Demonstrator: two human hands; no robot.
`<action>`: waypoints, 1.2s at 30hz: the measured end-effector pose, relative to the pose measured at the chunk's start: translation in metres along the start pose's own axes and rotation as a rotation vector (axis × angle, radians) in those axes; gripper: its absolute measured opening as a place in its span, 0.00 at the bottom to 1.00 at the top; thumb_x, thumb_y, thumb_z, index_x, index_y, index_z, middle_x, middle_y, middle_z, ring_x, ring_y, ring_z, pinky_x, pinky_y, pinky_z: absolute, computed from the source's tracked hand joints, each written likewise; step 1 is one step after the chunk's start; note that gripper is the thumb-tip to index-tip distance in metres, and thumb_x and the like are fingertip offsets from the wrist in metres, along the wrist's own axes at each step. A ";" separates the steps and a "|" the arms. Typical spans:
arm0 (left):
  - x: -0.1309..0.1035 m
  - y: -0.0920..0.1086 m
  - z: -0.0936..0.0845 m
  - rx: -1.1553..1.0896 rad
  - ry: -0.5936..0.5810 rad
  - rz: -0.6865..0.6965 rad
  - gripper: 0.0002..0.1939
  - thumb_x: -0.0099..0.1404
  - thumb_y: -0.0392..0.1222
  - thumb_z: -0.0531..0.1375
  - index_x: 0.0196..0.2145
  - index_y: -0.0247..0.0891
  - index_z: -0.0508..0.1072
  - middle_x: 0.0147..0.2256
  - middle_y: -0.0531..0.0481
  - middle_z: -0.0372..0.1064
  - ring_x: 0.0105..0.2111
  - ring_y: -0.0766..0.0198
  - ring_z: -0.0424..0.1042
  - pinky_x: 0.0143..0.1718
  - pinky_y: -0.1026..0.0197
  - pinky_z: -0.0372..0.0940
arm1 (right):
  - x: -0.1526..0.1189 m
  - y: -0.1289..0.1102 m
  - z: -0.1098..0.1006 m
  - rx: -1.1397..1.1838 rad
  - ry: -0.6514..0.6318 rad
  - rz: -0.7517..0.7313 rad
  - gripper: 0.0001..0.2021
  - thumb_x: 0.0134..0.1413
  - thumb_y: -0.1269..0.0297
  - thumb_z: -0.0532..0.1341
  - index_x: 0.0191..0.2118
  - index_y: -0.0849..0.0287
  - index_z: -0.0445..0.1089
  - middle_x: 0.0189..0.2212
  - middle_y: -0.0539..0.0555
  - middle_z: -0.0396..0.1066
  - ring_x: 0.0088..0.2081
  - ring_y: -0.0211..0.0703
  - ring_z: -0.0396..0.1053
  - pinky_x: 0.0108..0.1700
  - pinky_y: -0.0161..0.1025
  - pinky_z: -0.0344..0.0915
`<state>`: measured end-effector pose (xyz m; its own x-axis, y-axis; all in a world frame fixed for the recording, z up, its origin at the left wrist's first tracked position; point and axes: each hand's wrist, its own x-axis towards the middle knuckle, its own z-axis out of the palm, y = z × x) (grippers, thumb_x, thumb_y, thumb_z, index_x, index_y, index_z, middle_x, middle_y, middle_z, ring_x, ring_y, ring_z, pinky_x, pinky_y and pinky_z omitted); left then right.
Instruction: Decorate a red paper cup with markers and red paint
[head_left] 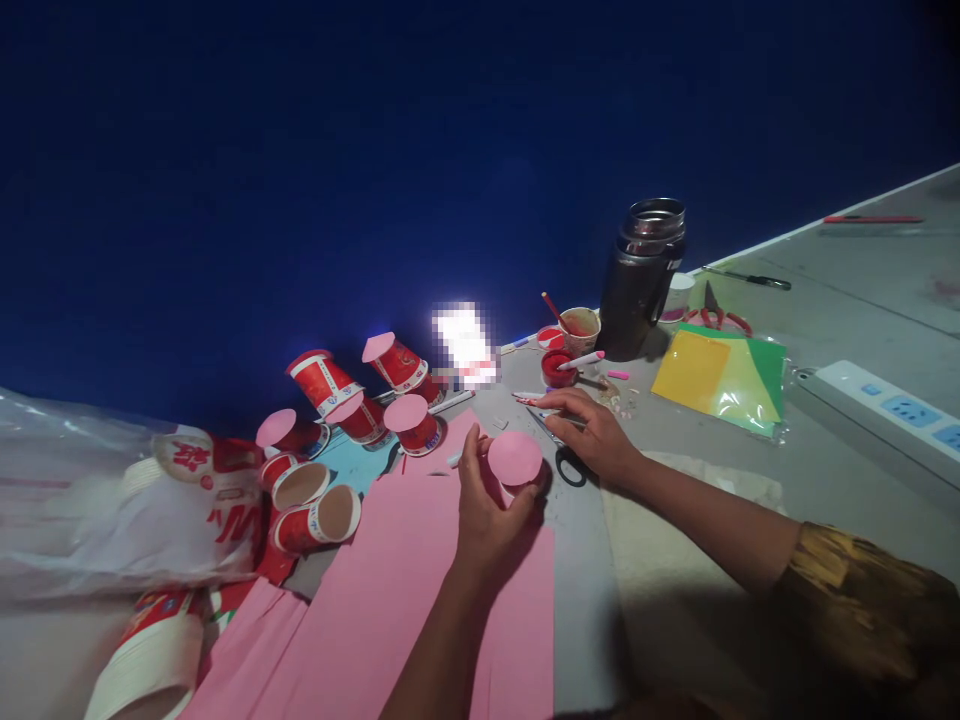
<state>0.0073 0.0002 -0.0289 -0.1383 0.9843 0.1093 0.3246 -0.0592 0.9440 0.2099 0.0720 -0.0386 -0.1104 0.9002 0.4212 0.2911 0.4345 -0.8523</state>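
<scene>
My left hand (487,515) curls its thumb and fingers around a small paper cup, its wall mostly hidden. A round pink paper disc (515,458) covers the top of that cup. To the right, my right hand (589,432) bends its fingers down over the table, the fingertips close together at a thin, pen-like thing (525,399) with red on it. What exactly the fingers pinch is too small to make out. Scissors with a black handle (571,467) lie just under this hand. Pink paper sheets (405,570) spread beneath my left arm.
Several red paper cups (324,383), some with pink discs, stand or lie at the left beside a plastic bag (112,520). A dark thermos (643,285), red paint jar (559,368) and brush cup (581,328) stand behind. Coloured sheets (716,380) and a power strip (892,405) lie right.
</scene>
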 end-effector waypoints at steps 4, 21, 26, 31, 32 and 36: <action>0.004 0.007 -0.006 -0.114 0.034 -0.055 0.50 0.53 0.37 0.71 0.70 0.51 0.60 0.58 0.43 0.71 0.63 0.46 0.69 0.68 0.38 0.61 | 0.000 -0.001 0.000 -0.019 0.000 -0.030 0.11 0.68 0.59 0.63 0.49 0.52 0.80 0.50 0.58 0.81 0.54 0.53 0.76 0.59 0.53 0.72; 0.005 -0.004 -0.050 -1.240 -0.314 -0.360 0.41 0.60 0.57 0.70 0.67 0.41 0.70 0.51 0.37 0.82 0.48 0.48 0.82 0.58 0.42 0.71 | -0.001 0.015 0.013 -0.134 0.022 -0.252 0.06 0.65 0.63 0.63 0.42 0.52 0.79 0.43 0.57 0.82 0.48 0.56 0.78 0.54 0.57 0.73; 0.007 -0.005 -0.051 -1.310 -0.306 -0.421 0.31 0.62 0.58 0.69 0.55 0.34 0.78 0.47 0.36 0.83 0.45 0.49 0.82 0.56 0.46 0.71 | 0.000 0.019 0.014 -0.196 0.008 -0.327 0.05 0.65 0.65 0.63 0.41 0.53 0.77 0.42 0.57 0.82 0.46 0.56 0.78 0.53 0.57 0.73; 0.010 0.001 -0.042 -1.199 -0.195 -0.383 0.31 0.59 0.54 0.72 0.55 0.33 0.77 0.42 0.40 0.83 0.43 0.51 0.82 0.55 0.47 0.72 | 0.003 0.022 0.013 -0.239 -0.006 -0.411 0.05 0.66 0.66 0.62 0.41 0.53 0.76 0.41 0.58 0.81 0.46 0.57 0.76 0.51 0.57 0.73; 0.010 0.003 -0.040 -1.181 -0.174 -0.361 0.32 0.58 0.52 0.73 0.56 0.34 0.76 0.41 0.42 0.82 0.43 0.51 0.81 0.55 0.47 0.72 | 0.004 0.022 0.012 -0.245 -0.008 -0.428 0.05 0.66 0.66 0.62 0.41 0.54 0.76 0.41 0.59 0.81 0.46 0.57 0.76 0.51 0.57 0.73; 0.008 0.010 -0.035 -1.068 -0.096 -0.251 0.39 0.51 0.45 0.77 0.60 0.36 0.73 0.47 0.43 0.82 0.43 0.53 0.81 0.52 0.50 0.72 | 0.007 0.022 0.014 -0.267 -0.020 -0.493 0.04 0.66 0.68 0.62 0.42 0.54 0.76 0.40 0.59 0.80 0.45 0.58 0.75 0.50 0.58 0.73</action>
<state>-0.0231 0.0022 -0.0082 0.0015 0.9946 -0.1038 -0.6853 0.0767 0.7242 0.2027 0.0881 -0.0588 -0.3122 0.5937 0.7417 0.4308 0.7843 -0.4465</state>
